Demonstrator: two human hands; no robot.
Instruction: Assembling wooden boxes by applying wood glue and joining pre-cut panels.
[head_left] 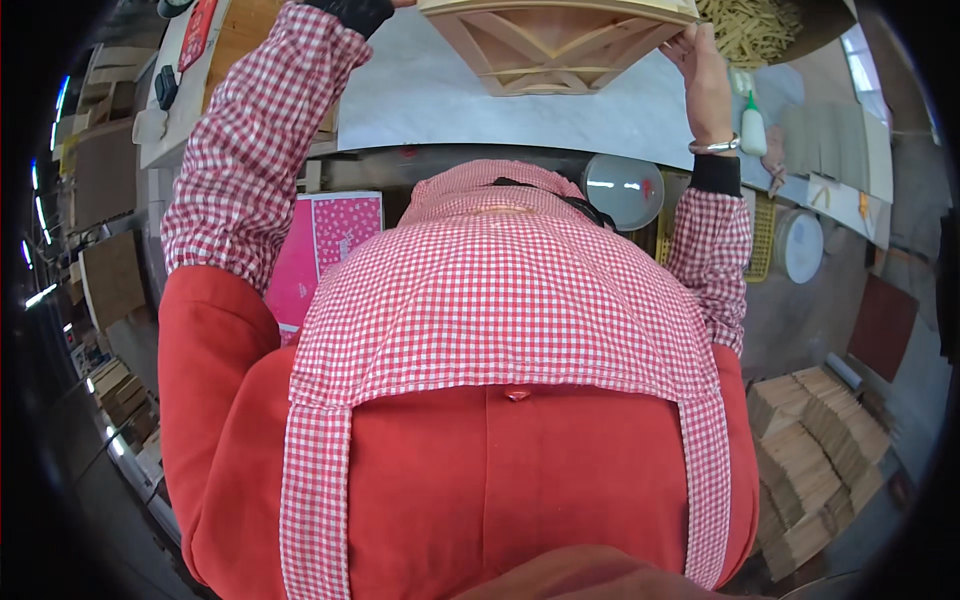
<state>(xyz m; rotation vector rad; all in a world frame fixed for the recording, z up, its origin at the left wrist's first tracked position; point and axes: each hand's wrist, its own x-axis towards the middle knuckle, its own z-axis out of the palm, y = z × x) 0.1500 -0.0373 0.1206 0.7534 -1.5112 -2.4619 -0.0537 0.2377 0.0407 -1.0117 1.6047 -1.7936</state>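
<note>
A pale wooden box (560, 45) with crossed slats on its side is tilted over the white worktop (400, 110), partly cut off by the upper edge. My right hand (705, 85), with a bracelet at the wrist, has its fingers closed on the box's right corner. Only a sliver of my left hand (403, 3) shows beside the box's left corner. Its fingers are out of the picture, so its grip is hidden.
Right of the box, a large bowl (815, 45) holds many small wooden pieces. A white glue bottle (752, 125) with a green tip stands by my right wrist. A round grey lid-like thing (622, 190) and a pink patterned box (345, 235) are below the worktop. Stacked boards (815, 430) lie at right.
</note>
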